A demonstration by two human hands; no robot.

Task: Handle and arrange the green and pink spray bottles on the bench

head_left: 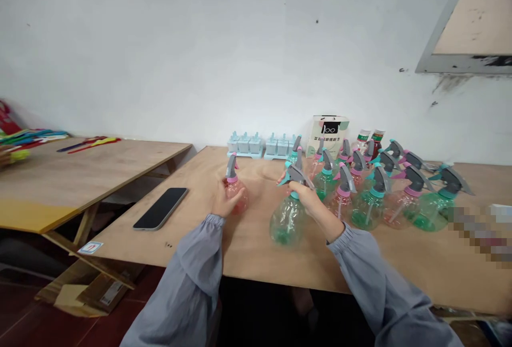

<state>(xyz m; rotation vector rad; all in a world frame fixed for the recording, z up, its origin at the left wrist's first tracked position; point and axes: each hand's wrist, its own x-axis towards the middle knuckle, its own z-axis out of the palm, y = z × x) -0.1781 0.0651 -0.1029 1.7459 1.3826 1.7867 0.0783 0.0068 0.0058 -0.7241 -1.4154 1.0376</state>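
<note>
My left hand (227, 197) is wrapped around the body of a small pink spray bottle (239, 197) with a grey head and pink collar, upright on the wooden table. At the neck of a clear green spray bottle (287, 223), just under its grey and teal head, my right hand (301, 189) is closed; most of its fingers are hidden behind the head. To the right of that hand stand several more spray bottles, among them a pink one (343, 189), a green one (368, 205) and a large green one (434, 211) at the end.
A black-screened phone (160, 208) lies left on the table (192, 240). Pale blue ice-pop moulds (245, 145) and a printed box (326, 132) stand by the wall. Two small label-topped bottles (376, 141) are behind the sprayers. Another table (120, 171) holds coloured strips (94, 145).
</note>
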